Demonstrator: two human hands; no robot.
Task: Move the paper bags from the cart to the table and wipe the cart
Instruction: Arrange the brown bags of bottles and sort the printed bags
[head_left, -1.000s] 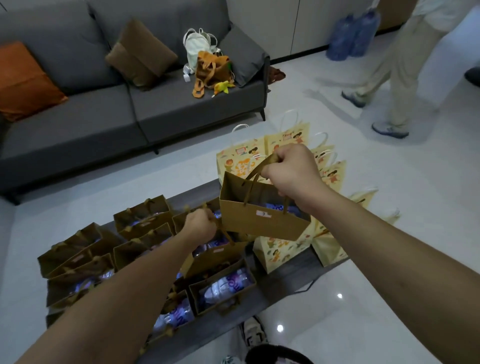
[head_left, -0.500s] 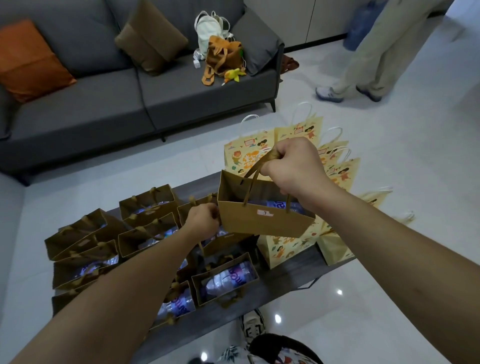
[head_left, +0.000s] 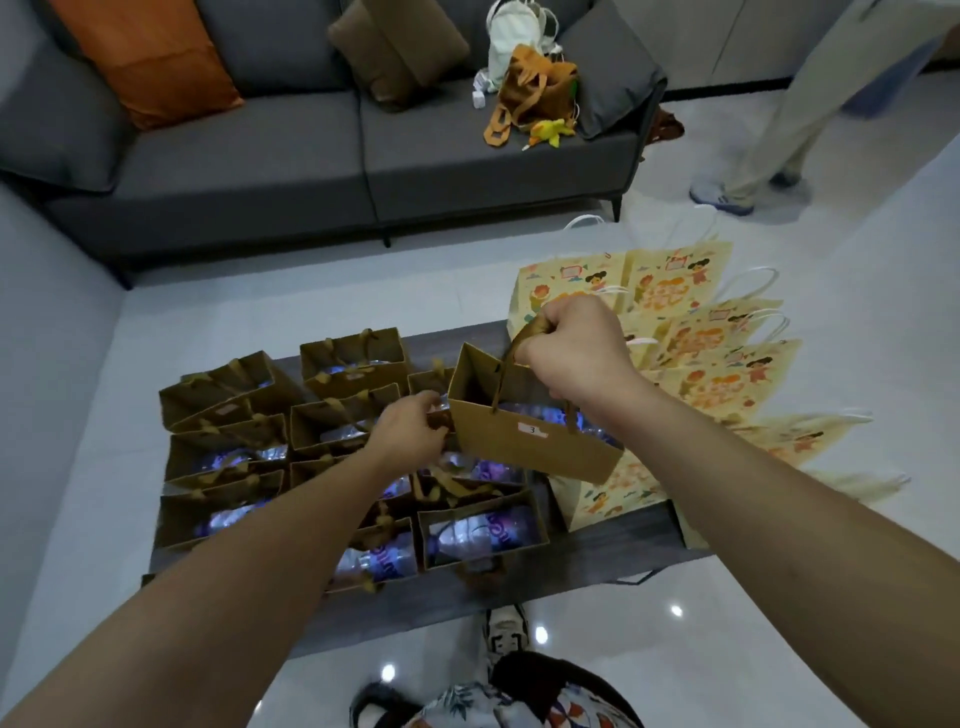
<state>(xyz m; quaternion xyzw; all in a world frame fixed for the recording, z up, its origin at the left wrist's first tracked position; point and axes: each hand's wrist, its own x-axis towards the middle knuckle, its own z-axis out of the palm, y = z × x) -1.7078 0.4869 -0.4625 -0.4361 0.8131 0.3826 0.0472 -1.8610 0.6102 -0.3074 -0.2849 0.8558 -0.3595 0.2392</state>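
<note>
A brown paper bag (head_left: 524, 441) bearing a small label marked 3 is held in the air by its handles, which are gripped in the curled fingers of the right hand (head_left: 569, 345). It hangs above the other brown bags (head_left: 291, 447) packed with bottles on the dark bench (head_left: 597, 551). The left hand (head_left: 410, 431) is curled round a handle among those bags. Yellow printed bags (head_left: 701, 353) stand in rows at the right. A grey sofa (head_left: 311, 150) lies beyond.
</note>
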